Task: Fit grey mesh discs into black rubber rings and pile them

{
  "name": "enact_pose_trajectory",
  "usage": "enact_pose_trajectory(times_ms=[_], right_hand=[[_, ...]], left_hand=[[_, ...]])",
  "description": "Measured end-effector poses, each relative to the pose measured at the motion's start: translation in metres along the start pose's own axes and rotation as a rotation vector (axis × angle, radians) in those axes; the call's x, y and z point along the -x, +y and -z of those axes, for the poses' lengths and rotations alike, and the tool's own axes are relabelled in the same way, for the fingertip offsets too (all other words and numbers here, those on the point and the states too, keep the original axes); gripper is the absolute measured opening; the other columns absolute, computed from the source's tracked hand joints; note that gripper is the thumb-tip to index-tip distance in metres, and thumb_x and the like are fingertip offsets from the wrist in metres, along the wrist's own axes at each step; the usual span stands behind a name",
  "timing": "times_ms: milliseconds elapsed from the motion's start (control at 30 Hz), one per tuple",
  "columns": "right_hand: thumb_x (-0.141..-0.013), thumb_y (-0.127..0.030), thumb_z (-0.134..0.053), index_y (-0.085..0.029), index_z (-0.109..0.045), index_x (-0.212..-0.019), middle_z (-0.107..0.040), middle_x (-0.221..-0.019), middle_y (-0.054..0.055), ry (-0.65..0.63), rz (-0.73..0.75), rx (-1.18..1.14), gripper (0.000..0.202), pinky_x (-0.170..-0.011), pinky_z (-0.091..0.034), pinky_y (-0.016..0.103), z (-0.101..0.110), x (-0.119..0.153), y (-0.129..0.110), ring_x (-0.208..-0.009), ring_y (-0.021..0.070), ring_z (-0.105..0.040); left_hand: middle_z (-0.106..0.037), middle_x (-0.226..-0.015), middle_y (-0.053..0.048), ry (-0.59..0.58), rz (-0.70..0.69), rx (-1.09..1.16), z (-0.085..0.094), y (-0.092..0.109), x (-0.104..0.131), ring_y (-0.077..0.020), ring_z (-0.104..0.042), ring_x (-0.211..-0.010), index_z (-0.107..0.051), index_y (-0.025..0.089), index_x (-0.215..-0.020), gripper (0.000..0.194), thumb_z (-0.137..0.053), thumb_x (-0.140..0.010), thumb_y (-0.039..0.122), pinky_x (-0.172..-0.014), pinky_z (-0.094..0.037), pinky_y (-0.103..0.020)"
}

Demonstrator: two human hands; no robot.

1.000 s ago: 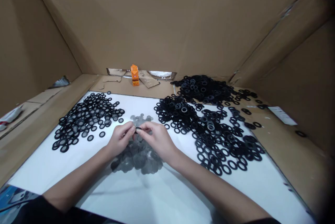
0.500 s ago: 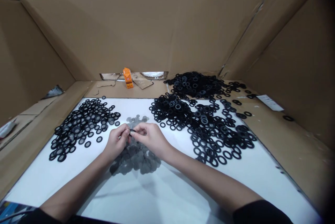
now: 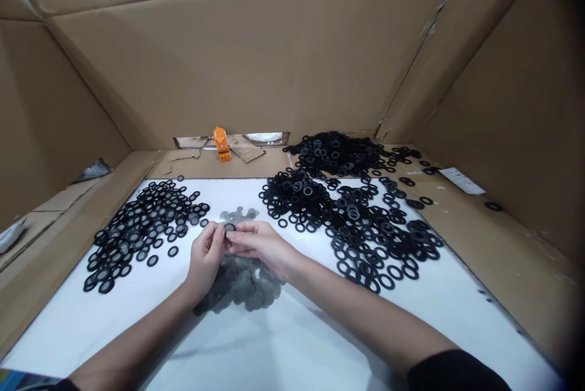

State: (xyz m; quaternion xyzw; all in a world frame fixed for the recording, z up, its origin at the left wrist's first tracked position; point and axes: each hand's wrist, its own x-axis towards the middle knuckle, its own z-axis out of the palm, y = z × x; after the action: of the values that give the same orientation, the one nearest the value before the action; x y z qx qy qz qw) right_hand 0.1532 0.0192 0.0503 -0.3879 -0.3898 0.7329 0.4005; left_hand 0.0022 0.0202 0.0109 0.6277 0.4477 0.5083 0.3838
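Note:
Between my two hands is a black rubber ring with a grey mesh disc in its middle [image 3: 230, 228], face up. My left hand [image 3: 207, 254] pinches its left edge between thumb and fingers. From the other side, my right hand [image 3: 262, 245] grips the ring's right edge with thumb and fingertips. Beneath the hands lies a heap of loose grey mesh discs [image 3: 251, 290], partly hidden by them. To the left spreads a pile of black rings with grey centres [image 3: 137, 226]. Plain black rings with open centres [image 3: 375, 232] are heaped on the right.
Cardboard walls [image 3: 183, 62] enclose the white work surface [image 3: 219, 354]. At the back stands a small orange box [image 3: 222, 144] by a slot in the cardboard. Another mound of black rings [image 3: 338, 150] sits at the back right, near a white label [image 3: 461, 181].
The ring in my hands was edge-on and now shows its face with the grey disc inside. My fingers have shifted slightly around it. The view has tilted a little upward.

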Motion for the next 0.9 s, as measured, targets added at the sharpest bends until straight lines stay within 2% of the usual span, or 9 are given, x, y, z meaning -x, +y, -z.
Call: enact_pose_trajectory(times_ms=[67, 133, 267, 433, 533, 667, 900], right_hand=[[-0.063, -0.04, -0.078, -0.015, -0.066, -0.073, -0.063, -0.07, -0.001, 0.037, 0.009, -0.063, 0.029, -0.074, -0.045, 0.024, -0.003, 0.0, 0.004, -0.067, 0.0099, -0.06], [-0.065, -0.04, -0.077, -0.014, -0.065, -0.07, -0.062, -0.066, -0.001, 0.043, 0.058, -0.048, 0.029, -0.071, -0.045, 0.023, -0.003, -0.001, 0.007, -0.065, 0.0096, -0.059], [-0.069, -0.035, -0.073, -0.013, -0.065, -0.065, -0.063, -0.062, 0.0, 0.024, 0.191, 0.102, 0.024, -0.065, -0.043, 0.024, 0.003, -0.007, 0.009, -0.062, 0.0115, -0.057], [-0.073, -0.029, -0.066, -0.015, -0.063, -0.061, -0.064, -0.061, 0.001, 0.054, 0.258, 0.363, 0.019, -0.061, -0.041, 0.026, 0.006, -0.01, 0.009, -0.061, 0.0142, -0.056], [-0.073, -0.026, -0.065, -0.014, -0.065, -0.063, -0.064, -0.062, 0.001, 0.104, 0.291, 0.443, 0.016, -0.059, -0.038, 0.025, 0.005, -0.008, 0.007, -0.061, 0.0138, -0.054], [-0.073, -0.025, -0.064, -0.013, -0.067, -0.064, -0.065, -0.063, 0.002, 0.12, 0.289, 0.393, 0.015, -0.06, -0.039, 0.025, 0.004, -0.008, 0.007, -0.062, 0.0139, -0.054], [-0.07, -0.027, -0.068, -0.014, -0.067, -0.063, -0.062, -0.06, 0.0, 0.18, 0.273, 0.424, 0.015, -0.056, -0.037, 0.024, 0.013, -0.011, 0.008, -0.058, 0.0126, -0.052]], left_hand=[[-0.037, -0.05, 0.007, 0.016, 0.024, 0.022, -0.002, 0.0, 0.002, -0.0093, -0.033, -0.046, -0.038, 0.019, -0.064, 0.034, -0.043, -0.093, 0.035, -0.047, -0.029, -0.022], [-0.039, -0.05, 0.006, -0.061, 0.05, 0.057, -0.001, -0.001, 0.001, -0.0093, -0.036, -0.047, -0.04, 0.019, -0.065, 0.034, -0.041, -0.094, 0.037, -0.048, -0.031, -0.022], [-0.043, -0.053, 0.005, -0.206, 0.093, 0.103, 0.006, -0.003, -0.007, -0.009, -0.04, -0.049, -0.043, 0.018, -0.068, 0.034, -0.041, -0.094, 0.039, -0.05, -0.032, -0.021], [-0.044, -0.05, 0.006, -0.333, 0.106, 0.089, 0.01, -0.004, -0.012, -0.0077, -0.038, -0.045, -0.042, 0.018, -0.067, 0.036, -0.042, -0.094, 0.042, -0.046, -0.028, -0.02], [-0.044, -0.049, 0.006, -0.313, 0.115, 0.123, 0.01, -0.003, -0.011, -0.0065, -0.033, -0.041, -0.041, 0.018, -0.066, 0.037, -0.043, -0.092, 0.044, -0.042, -0.024, -0.02], [-0.045, -0.047, 0.006, -0.254, 0.098, 0.087, 0.01, -0.003, -0.01, -0.0059, -0.033, -0.039, -0.043, 0.018, -0.065, 0.038, -0.045, -0.091, 0.045, -0.04, -0.022, -0.019], [-0.047, -0.046, 0.005, -0.278, 0.076, -0.018, 0.012, -0.009, -0.01, -0.0067, -0.034, -0.038, -0.043, 0.018, -0.065, 0.035, -0.044, -0.092, 0.041, -0.04, -0.023, -0.02]])
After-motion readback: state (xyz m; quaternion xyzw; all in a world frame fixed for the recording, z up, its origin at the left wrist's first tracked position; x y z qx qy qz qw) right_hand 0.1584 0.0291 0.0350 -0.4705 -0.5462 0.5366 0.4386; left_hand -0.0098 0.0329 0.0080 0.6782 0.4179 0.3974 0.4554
